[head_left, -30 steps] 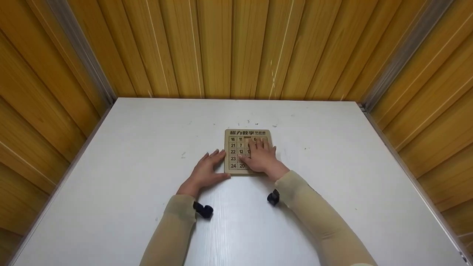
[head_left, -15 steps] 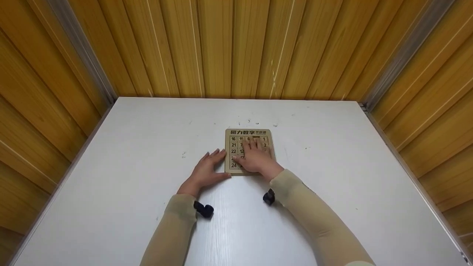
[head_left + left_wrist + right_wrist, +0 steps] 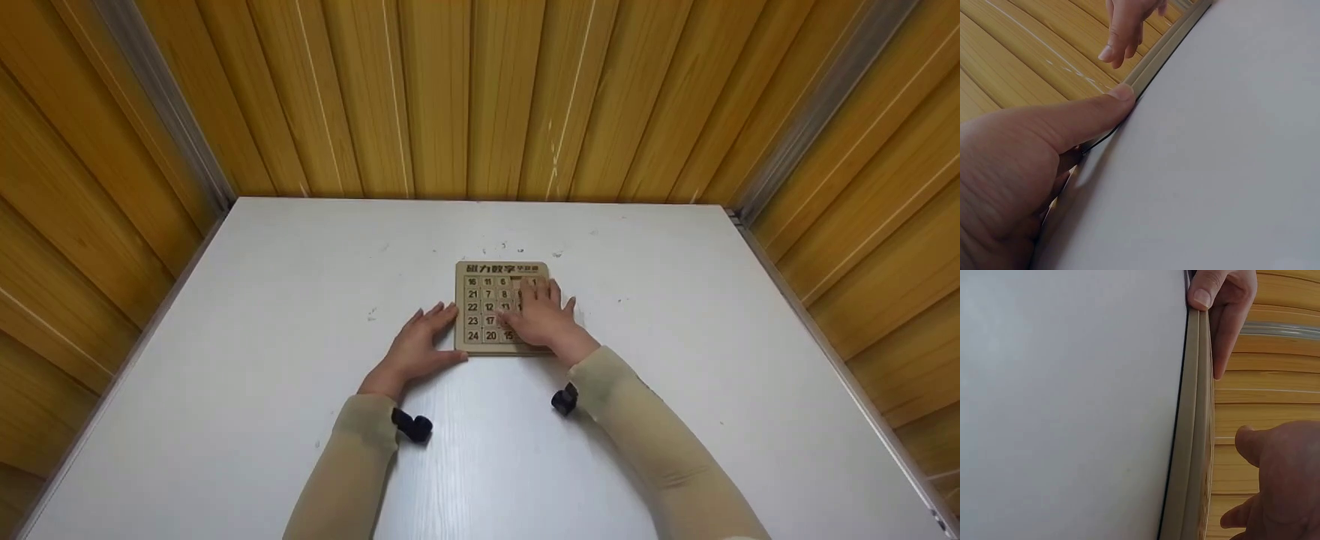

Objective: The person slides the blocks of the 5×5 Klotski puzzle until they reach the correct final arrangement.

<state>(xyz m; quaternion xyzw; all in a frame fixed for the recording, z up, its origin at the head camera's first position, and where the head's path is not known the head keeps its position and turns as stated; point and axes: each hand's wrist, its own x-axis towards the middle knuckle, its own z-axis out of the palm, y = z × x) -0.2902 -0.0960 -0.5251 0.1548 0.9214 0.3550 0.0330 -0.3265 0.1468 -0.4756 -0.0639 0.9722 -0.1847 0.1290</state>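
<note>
A number slide puzzle (image 3: pixel 473 321) in a light wooden frame lies flat on the white table. Its top row reads 16, 11, 6, a dark gap, then 1. My left hand (image 3: pixel 421 349) braces the near left corner, fingers against the left side and thumb on the near edge; the left wrist view shows that thumb (image 3: pixel 1086 115) pressed to the edge. Over the right part of the tiles lies my right hand (image 3: pixel 547 319), fingers outstretched and thumb spread, hiding several tiles. In the right wrist view the right hand (image 3: pixel 1289 478) is above the puzzle's face; fingertip contact is unclear.
The white table (image 3: pixel 247 360) extends around the puzzle, with small dark marks behind it. Yellow wood-look panels (image 3: pixel 435 97) wall the back and both sides. A small black camera (image 3: pixel 412 426) sits at the left wrist, another (image 3: pixel 564 399) at the right.
The 6 tile slid one place left, so the gap shifted from the third column to the fourth. My right hand went left, then back right. My left hand stayed put.
</note>
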